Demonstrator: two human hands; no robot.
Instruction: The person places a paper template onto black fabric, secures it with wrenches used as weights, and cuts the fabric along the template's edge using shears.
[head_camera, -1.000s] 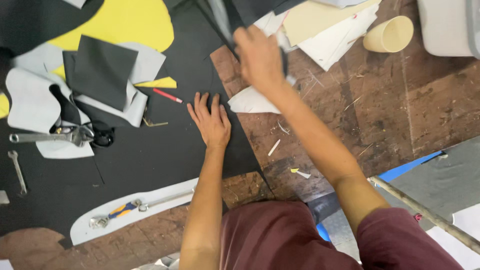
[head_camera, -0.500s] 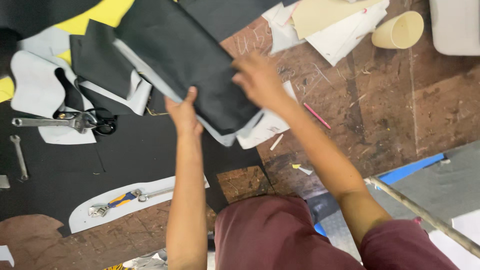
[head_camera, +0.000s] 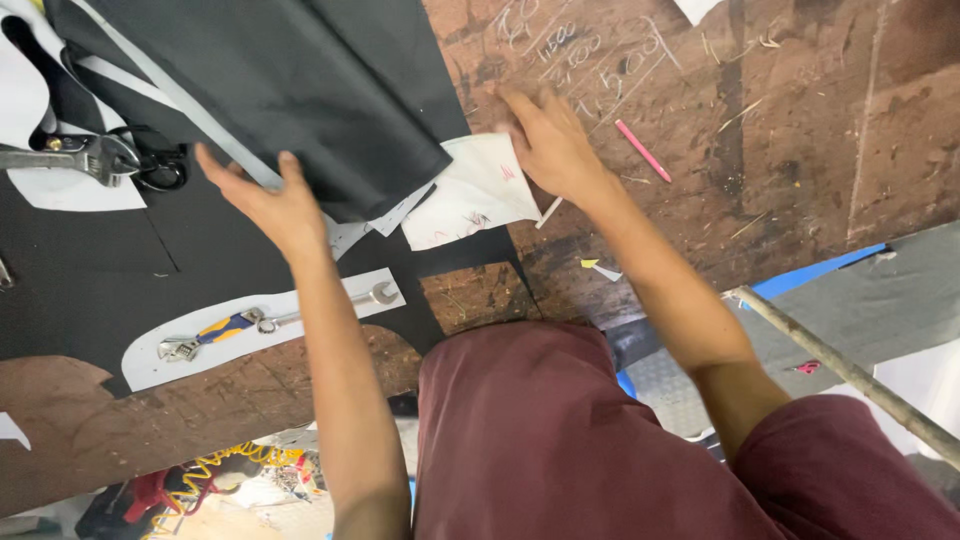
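A folded piece of black fabric (head_camera: 300, 90) lies over the upper left of the wooden table (head_camera: 780, 120). My left hand (head_camera: 265, 200) rests flat at its lower edge, fingers spread, touching the cloth and a grey strip (head_camera: 170, 95) along it. My right hand (head_camera: 545, 145) lies to the right of the fabric, fingers pressing on a white paper pattern piece (head_camera: 470, 195) that sticks out from under the cloth. Neither hand is closed around anything.
A pink pencil (head_camera: 642, 150) lies right of my right hand. An adjustable wrench (head_camera: 205, 335) and a spanner (head_camera: 330, 305) sit on a white pattern piece near the front edge. Scissors (head_camera: 160, 165) and another wrench (head_camera: 60, 157) lie at the left. A wooden stick (head_camera: 850, 375) crosses lower right.
The black fabric, held up between both hands half a second ago, has come down on the table. My hands have let go and now lie flat at its edge.
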